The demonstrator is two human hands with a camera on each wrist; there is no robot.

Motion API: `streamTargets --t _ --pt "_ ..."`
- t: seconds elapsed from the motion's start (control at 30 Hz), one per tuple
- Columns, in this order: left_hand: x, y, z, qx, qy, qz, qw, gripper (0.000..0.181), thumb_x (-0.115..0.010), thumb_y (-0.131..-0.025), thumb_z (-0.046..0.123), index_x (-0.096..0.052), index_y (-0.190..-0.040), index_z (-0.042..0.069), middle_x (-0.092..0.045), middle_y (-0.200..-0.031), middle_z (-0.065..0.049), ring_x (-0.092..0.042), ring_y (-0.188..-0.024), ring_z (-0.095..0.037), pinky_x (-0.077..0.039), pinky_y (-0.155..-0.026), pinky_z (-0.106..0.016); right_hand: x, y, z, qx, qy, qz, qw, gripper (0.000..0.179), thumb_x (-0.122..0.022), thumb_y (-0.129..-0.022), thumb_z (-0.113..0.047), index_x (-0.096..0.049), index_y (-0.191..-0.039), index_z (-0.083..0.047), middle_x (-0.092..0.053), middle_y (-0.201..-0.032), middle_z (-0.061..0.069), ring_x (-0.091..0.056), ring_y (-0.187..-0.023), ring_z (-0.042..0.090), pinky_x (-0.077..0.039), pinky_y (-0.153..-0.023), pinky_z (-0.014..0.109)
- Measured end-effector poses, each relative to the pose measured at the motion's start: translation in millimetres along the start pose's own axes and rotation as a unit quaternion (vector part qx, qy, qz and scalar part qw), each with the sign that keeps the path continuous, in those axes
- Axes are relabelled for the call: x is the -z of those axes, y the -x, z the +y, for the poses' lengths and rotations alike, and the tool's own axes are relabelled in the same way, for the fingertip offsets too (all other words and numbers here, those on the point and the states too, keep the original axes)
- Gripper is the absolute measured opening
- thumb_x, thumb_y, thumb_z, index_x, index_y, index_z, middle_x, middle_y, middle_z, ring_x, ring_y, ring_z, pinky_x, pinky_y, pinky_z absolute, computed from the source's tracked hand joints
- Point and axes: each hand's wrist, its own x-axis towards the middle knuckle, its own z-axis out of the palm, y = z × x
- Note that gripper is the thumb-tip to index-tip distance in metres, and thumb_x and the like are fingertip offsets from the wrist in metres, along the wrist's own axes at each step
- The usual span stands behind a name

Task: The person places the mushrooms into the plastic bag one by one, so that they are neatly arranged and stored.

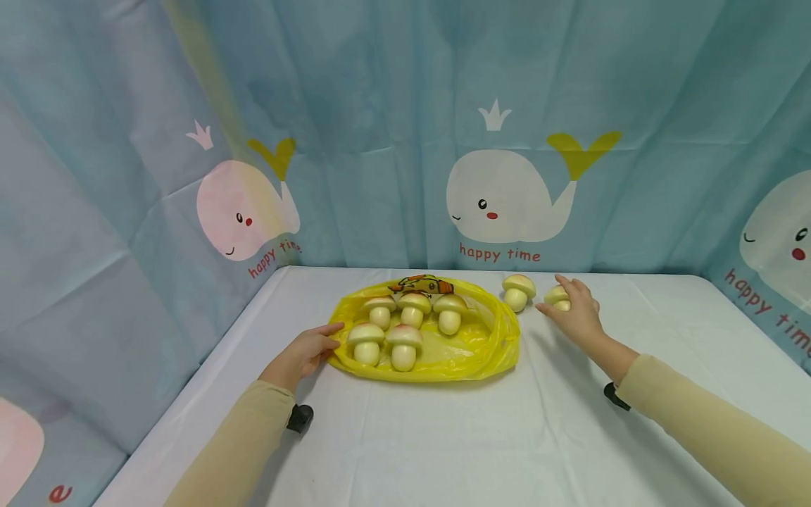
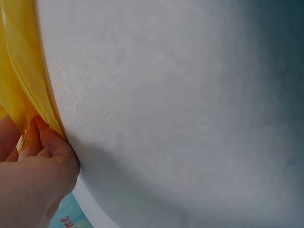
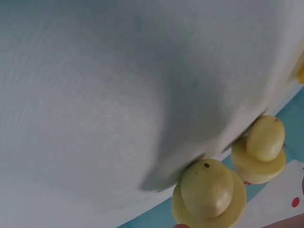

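Observation:
My left hand pinches the left edge of a yellow plastic bag; the left wrist view shows fingers and thumb on its folded rim. Several toy mushrooms, pale with rounded caps, lie inside the opened bag, among them one at the front. Off the bag's right side, my right hand is spread around another mushroom, which it partly hides. In the right wrist view that mushroom shows its stem end, with only bits of the fingers at the bottom edge. One more mushroom lies between that hand and the bag.
A white cloth covers the table. Blue curtains printed with whales stand along its back and sides. Dark wrist devices sit at both sleeves.

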Motion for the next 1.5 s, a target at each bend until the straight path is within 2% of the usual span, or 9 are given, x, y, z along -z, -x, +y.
streamTargets --t 0.2,0.47,0.63,0.8,0.9,1.03,1.17,1.4,1.5 --pt "-0.5 1.3 1.1 0.001 -0.004 0.001 1.0 0.053 -0.046 -0.097 -0.007 -0.036 -0.148 0.0 -0.019 -0.157 -0.022 -0.034 -0.127 -0.025 -0.038 -0.094 -0.027 0.7 -9.1 7.7 -0.017 0.022 0.018 0.9995 0.077 -0.065 -0.092 -0.023 -0.023 -0.152 -0.001 -0.014 -0.152 0.035 -0.016 -0.129 0.059 -0.022 -0.101 0.067" --pt "-0.2 1.6 0.9 -0.001 0.001 -0.004 1.0 0.055 -0.047 -0.097 -0.007 -0.033 -0.149 0.0 -0.019 -0.157 -0.022 -0.033 -0.128 -0.025 -0.039 -0.093 -0.026 0.7 -18.8 16.8 -0.037 0.042 0.018 0.9982 0.075 -0.066 -0.091 -0.023 -0.028 -0.15 0.001 -0.022 -0.147 0.037 -0.024 -0.123 0.058 -0.027 -0.097 0.062" --pt "-0.6 1.8 0.6 -0.005 0.005 -0.008 0.9999 0.055 -0.047 -0.096 -0.008 -0.033 -0.149 -0.001 -0.018 -0.158 -0.022 -0.033 -0.127 -0.025 -0.038 -0.093 -0.026 2.5 -21.2 22.3 -0.048 0.029 0.01 0.9984 0.072 -0.065 -0.09 -0.019 -0.03 -0.148 0.005 -0.019 -0.147 0.037 -0.026 -0.122 0.058 -0.028 -0.097 0.062" --pt "-1.0 1.7 0.9 -0.004 0.008 -0.005 0.9999 0.055 -0.047 -0.096 -0.008 -0.034 -0.149 -0.001 -0.02 -0.157 -0.022 -0.035 -0.124 -0.024 -0.039 -0.089 -0.023 5.2 -24.8 27.8 -0.046 0.018 -0.006 0.9987 0.071 -0.062 -0.09 -0.012 -0.025 -0.147 0.009 -0.014 -0.145 0.041 -0.026 -0.126 0.057 -0.028 -0.102 0.062" --pt "-0.7 1.5 0.9 -0.003 0.008 -0.003 1.0 0.055 -0.047 -0.096 -0.008 -0.034 -0.149 -0.001 -0.02 -0.157 -0.022 -0.036 -0.123 -0.023 -0.04 -0.087 -0.022 6.3 -27.0 30.1 -0.044 0.018 -0.009 0.9988 0.07 -0.061 -0.09 -0.007 -0.025 -0.146 0.011 -0.017 -0.142 0.043 -0.029 -0.125 0.054 -0.029 -0.102 0.061" --pt "-0.8 1.7 0.5 -0.001 0.006 -0.002 1.0 0.054 -0.046 -0.096 -0.008 -0.034 -0.149 -0.001 -0.021 -0.157 -0.023 -0.034 -0.127 -0.024 -0.039 -0.093 -0.025 7.1 -27.2 30.4 -0.051 0.017 -0.006 0.9985 0.069 -0.061 -0.089 -0.005 -0.025 -0.145 0.011 -0.022 -0.137 0.043 -0.032 -0.121 0.052 -0.031 -0.099 0.061" --pt "-1.8 2.5 0.7 0.003 0.004 -0.001 1.0 0.054 -0.046 -0.097 -0.008 -0.035 -0.149 0.0 -0.02 -0.157 -0.023 -0.033 -0.128 -0.025 -0.036 -0.1 -0.03 6.5 -25.8 30.6 -0.07 0.004 -0.004 0.9976 0.07 -0.061 -0.089 -0.006 -0.024 -0.146 0.011 -0.025 -0.136 0.043 -0.032 -0.122 0.052 -0.031 -0.1 0.06" --pt "-2.2 3.4 1.4 -0.001 0.004 -0.002 1.0 0.054 -0.045 -0.097 -0.008 -0.034 -0.148 -0.002 -0.021 -0.156 -0.024 -0.036 -0.122 -0.024 -0.038 -0.095 -0.027 6.4 -19.0 27.2 -0.103 -0.055 -0.012 0.9931 0.074 -0.061 -0.091 -0.007 -0.018 -0.149 0.009 -0.022 -0.147 0.038 -0.027 -0.131 0.05 -0.028 -0.105 0.058" --pt "-1.4 3.2 1.3 -0.001 0.0 -0.003 1.0 0.053 -0.045 -0.097 -0.008 -0.034 -0.149 -0.001 -0.02 -0.157 -0.024 -0.035 -0.124 -0.024 -0.038 -0.095 -0.027 7.6 -14.7 22.5 -0.113 -0.085 -0.018 0.9899 0.076 -0.06 -0.092 -0.008 -0.015 -0.15 0.008 -0.019 -0.151 0.035 -0.026 -0.133 0.048 -0.032 -0.105 0.054"
